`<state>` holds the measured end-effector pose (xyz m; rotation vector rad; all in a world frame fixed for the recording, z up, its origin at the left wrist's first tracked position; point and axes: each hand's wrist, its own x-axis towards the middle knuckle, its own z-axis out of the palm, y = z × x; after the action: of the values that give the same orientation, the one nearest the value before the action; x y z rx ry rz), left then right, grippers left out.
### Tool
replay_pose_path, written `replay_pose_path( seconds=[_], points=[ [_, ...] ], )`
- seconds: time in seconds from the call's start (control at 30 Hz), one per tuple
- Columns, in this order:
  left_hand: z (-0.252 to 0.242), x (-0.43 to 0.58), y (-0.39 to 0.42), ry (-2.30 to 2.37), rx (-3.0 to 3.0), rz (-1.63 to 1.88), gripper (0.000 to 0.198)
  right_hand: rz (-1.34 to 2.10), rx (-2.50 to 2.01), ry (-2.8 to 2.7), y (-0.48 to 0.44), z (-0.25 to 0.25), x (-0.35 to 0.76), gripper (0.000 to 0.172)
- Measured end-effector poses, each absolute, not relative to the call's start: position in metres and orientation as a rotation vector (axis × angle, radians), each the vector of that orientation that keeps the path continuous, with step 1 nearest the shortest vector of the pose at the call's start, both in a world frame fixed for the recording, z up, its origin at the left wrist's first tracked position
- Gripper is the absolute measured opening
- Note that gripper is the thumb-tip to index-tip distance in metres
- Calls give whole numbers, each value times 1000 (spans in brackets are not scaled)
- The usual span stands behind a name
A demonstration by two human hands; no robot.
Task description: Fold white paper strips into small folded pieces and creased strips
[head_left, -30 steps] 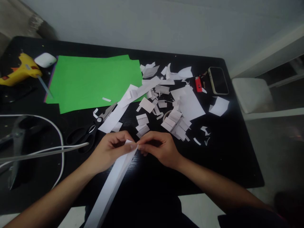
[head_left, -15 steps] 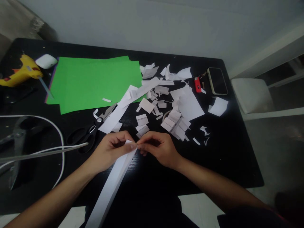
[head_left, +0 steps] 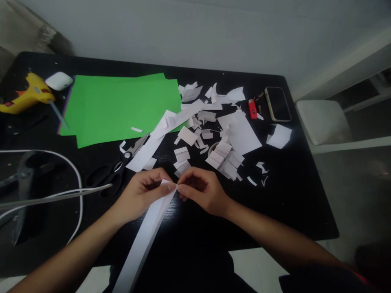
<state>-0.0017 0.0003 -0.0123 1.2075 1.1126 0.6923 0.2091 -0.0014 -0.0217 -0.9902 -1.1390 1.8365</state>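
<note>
A long white paper strip [head_left: 143, 236], folded lengthwise, slants from my hands down past the table's front edge. My left hand [head_left: 140, 195] grips its upper end, thumb on top. At the tip's right corner, my right hand [head_left: 204, 191] pinches the paper between thumb and index finger. Just beyond my left hand lie black-handled scissors [head_left: 122, 162], beside another white paper strip [head_left: 146, 154]. Small folded paper pieces [head_left: 182, 160] lie just past the fingertips, and a larger heap of folded pieces [head_left: 224, 158] sits to their right.
Green sheets [head_left: 122, 110] cover the table's back left, near a yellow glue gun [head_left: 33, 93] and a white case [head_left: 59, 81]. A white cable [head_left: 76, 167] loops at left. Toward the right lie a red lighter [head_left: 252, 109], a phone [head_left: 277, 104] and paper scraps [head_left: 279, 136].
My hands stay at the strip's tip with almost no movement. The view has shifted very slightly.
</note>
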Motion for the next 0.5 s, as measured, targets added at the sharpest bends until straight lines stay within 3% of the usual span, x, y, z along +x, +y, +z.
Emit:
replay_pose_path(
  seconds=[0.5],
  points=[
    [-12, 0, -2, 1110, 1282, 688, 28, 1908, -1053, -1130, 1, -18, 209, 21]
  ],
)
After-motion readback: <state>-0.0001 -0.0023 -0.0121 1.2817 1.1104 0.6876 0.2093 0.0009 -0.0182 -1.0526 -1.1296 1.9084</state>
